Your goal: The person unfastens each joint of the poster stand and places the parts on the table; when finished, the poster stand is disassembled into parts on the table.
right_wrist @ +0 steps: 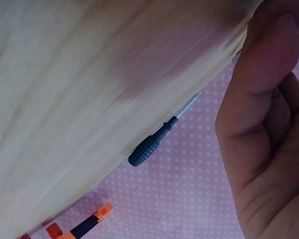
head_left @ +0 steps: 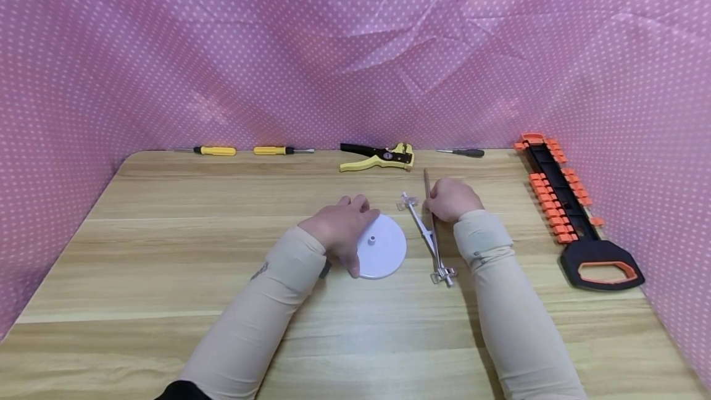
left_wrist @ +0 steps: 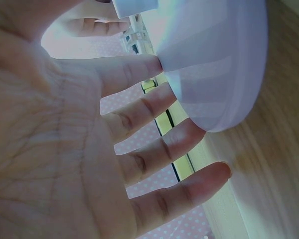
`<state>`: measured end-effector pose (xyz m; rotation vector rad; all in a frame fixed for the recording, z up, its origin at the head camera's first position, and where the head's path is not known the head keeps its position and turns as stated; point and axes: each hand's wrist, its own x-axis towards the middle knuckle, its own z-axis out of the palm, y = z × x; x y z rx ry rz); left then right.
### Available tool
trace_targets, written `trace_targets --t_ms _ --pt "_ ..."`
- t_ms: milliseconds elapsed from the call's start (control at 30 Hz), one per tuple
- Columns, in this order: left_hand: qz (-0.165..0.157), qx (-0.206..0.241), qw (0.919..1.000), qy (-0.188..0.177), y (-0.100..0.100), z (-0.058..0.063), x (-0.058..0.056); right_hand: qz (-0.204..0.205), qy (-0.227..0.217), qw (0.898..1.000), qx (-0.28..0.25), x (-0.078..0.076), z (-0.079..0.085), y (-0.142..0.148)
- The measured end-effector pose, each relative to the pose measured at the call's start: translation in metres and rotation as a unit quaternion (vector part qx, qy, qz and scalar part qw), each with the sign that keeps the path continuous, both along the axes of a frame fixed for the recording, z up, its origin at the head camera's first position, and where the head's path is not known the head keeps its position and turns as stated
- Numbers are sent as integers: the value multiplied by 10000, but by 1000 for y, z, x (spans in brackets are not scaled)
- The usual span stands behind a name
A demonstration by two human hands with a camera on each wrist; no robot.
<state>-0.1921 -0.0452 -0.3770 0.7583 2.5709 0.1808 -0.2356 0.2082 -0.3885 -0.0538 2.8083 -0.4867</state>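
My left hand [head_left: 340, 227] holds a white round disc [head_left: 389, 249] by its left rim, thumb at the near edge and fingers at the far edge. A short hollow post [head_left: 371, 240] stands up from the disc. In the left wrist view the fingertips [left_wrist: 192, 130] meet the rim, with the little finger apart from it. My right hand [head_left: 452, 200] pinches a thin metal rod [head_left: 426, 183]. Beside the rod lies a slim white bar [head_left: 418, 220] with clear clips at both ends; rod and bar meet near the lower clip [head_left: 444, 275]. The right wrist view hides the rod.
Along the back edge lie two yellow screwdrivers [head_left: 218, 150], yellow-black wire strippers [head_left: 378, 157] and a small black screwdriver [head_left: 462, 152]. An orange-and-black rack with a handle [head_left: 602, 264] lies at the right. Pink dotted cloth [head_left: 355, 48] surrounds the wooden table. A dark object [head_left: 326, 269] shows beneath my left wrist.
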Motion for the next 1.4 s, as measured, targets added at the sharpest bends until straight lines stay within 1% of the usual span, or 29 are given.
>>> trace_targets --t_ms 167,467,733,967,1400 --pt "-25 -5 10000 49 0 0 -1 -58 -67 10000 1 -1 -1 2" --pt "-37 -23 10000 57 0 0 0 -10 71 9998 182 -2 -3 4" --pt "-19 18 10000 39 0 1 0 -32 2 9997 236 -3 -4 4" --pt "-31 40 10000 33 -1 0 0 -199 30 9996 173 -4 -6 3" --pt "-71 11 10000 58 -1 -1 -1 -296 173 9994 74 -2 -7 2"
